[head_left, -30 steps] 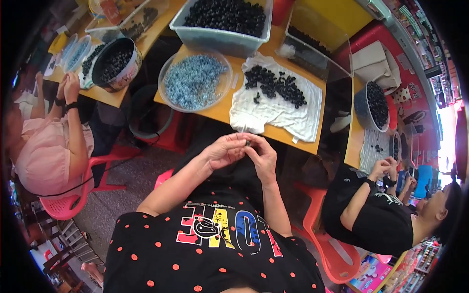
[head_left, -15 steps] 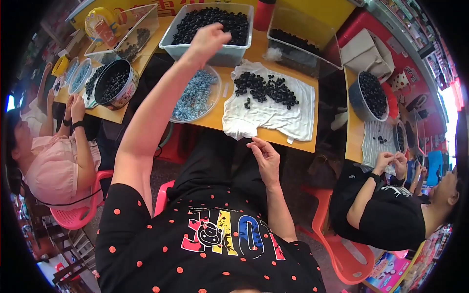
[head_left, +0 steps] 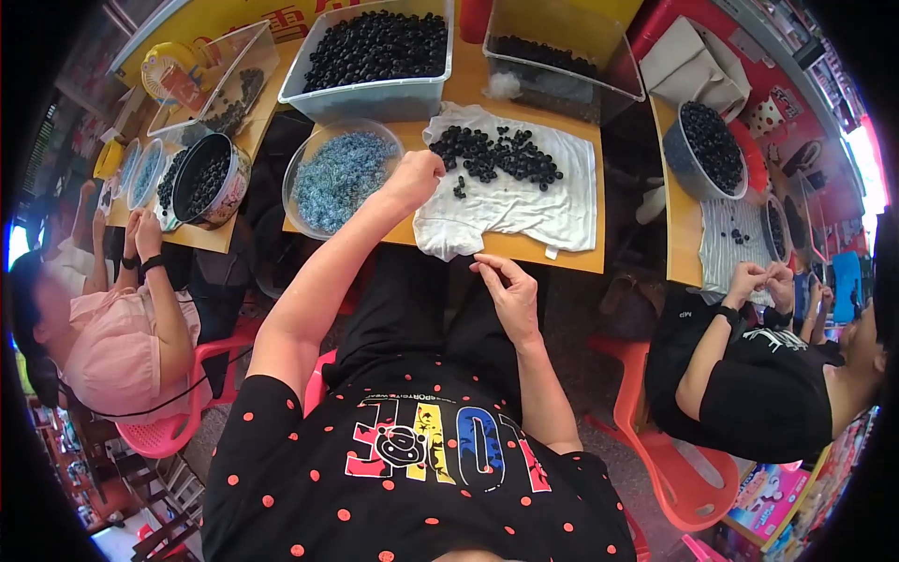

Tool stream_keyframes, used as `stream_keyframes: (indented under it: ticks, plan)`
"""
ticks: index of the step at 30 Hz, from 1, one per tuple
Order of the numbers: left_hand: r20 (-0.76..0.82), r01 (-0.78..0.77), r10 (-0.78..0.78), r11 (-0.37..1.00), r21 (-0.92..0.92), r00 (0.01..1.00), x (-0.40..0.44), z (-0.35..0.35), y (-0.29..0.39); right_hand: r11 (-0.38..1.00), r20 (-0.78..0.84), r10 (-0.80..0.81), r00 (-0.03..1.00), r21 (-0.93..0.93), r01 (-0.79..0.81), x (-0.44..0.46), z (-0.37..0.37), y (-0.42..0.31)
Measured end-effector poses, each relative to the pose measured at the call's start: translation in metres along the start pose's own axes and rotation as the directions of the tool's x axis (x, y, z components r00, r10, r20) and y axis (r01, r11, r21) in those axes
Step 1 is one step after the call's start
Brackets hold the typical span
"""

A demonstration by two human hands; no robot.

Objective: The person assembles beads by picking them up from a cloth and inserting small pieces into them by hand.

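My left hand is over the left edge of the white cloth, its fingers closed near the black pieces spread there. Whatever it may pinch is hidden. Below the cloth's front edge, my right hand has thumb and forefinger pressed together; a small dark thing at the tips is too tiny to name. Left of the cloth stands a round tub of small clear-blue pieces. Behind it, a large clear bin is heaped with black pieces.
A second clear bin stands at the table's back. At left, a person in pink sits by a round bucket. At right, a person in black sits beside another tub and a red stool.
My left hand reached from my right hand up to the large bin, then came down to the cloth's left edge. My right hand stayed in front of the table with fingers pinched.
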State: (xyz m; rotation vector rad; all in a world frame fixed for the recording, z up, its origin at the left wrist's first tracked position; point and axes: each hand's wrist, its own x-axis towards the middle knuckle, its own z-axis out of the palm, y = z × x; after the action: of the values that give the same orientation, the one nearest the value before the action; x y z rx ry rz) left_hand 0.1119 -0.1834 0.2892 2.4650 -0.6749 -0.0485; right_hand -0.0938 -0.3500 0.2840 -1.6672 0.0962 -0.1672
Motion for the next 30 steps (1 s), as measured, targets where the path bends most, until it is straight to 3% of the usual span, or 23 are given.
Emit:
stream_keyframes:
  ticks: [5,7,12,17,21,30]
  plan:
    - [-0.028,0.005,-0.005,1.0,-0.006,1.0,0.007,0.004,0.002,0.999,-0.012,-0.027,1.0,-0.025,0.026,0.002,-0.002,-0.003]
    - [-0.202,0.003,0.008,0.999,0.054,0.979,0.012,0.005,-0.004,0.999,-0.005,-0.038,0.999,-0.026,0.038,0.002,-0.003,-0.005]
    - [-0.142,0.092,-0.093,0.996,-0.011,0.985,0.029,-0.006,-0.018,0.998,0.004,-0.056,0.998,-0.042,0.056,0.002,-0.004,-0.004]
    - [0.068,0.135,-0.134,0.991,-0.012,0.989,0.034,0.001,-0.013,0.997,-0.002,-0.064,0.998,-0.05,0.064,0.003,-0.005,-0.003]
    - [0.037,0.054,-0.058,0.994,0.098,0.998,0.028,0.011,-0.003,0.996,-0.005,-0.07,0.998,-0.057,0.07,0.004,-0.006,-0.002]
    - [-0.038,-0.066,0.068,0.997,0.044,0.997,0.024,0.02,0.002,0.995,-0.006,-0.078,0.997,-0.06,0.077,0.005,-0.007,0.0]
